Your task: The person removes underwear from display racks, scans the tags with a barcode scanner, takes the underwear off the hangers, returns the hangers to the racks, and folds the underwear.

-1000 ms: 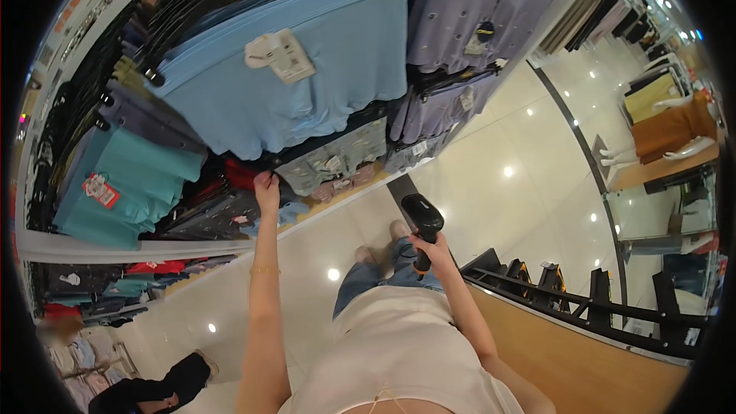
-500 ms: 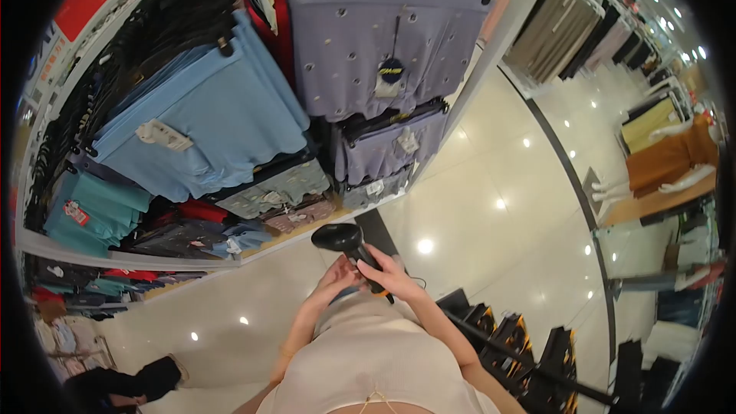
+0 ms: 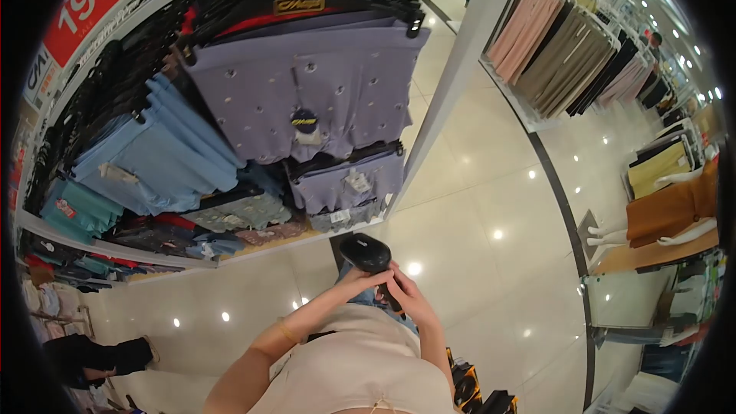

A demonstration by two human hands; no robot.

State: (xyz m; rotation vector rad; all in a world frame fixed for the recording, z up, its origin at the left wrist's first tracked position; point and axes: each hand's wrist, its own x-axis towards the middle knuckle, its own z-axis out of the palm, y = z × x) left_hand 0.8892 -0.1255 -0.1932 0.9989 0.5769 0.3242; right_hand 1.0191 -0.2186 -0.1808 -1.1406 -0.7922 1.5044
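In front of my waist I hold a black handheld barcode scanner [image 3: 366, 252], its wide head tilted up and away from me. My right hand [image 3: 409, 295] is wrapped round the handle from the right side. My left hand [image 3: 360, 282] closes on the handle from the left, just under the head, with its fingertips meeting those of the right. Part of the handle is hidden by the fingers. Beyond the scanner hang purple patterned shorts [image 3: 307, 92] with a round dark tag, on clip hangers.
Light blue shorts [image 3: 157, 161] and teal shorts [image 3: 80, 211] fill the rack on the left, below a red price sign [image 3: 84, 8]. A white rack post [image 3: 452, 100] stands right of the purple shorts. Across the tiled floor [image 3: 475, 276] are trouser racks [image 3: 563, 50]. A dark-clothed person [image 3: 100, 356] is at lower left.
My view has turned, and the racks sit further left in it. The scanner is now further right, with my left hand higher on its handle, close against the right. Less of the black-and-orange items shows.
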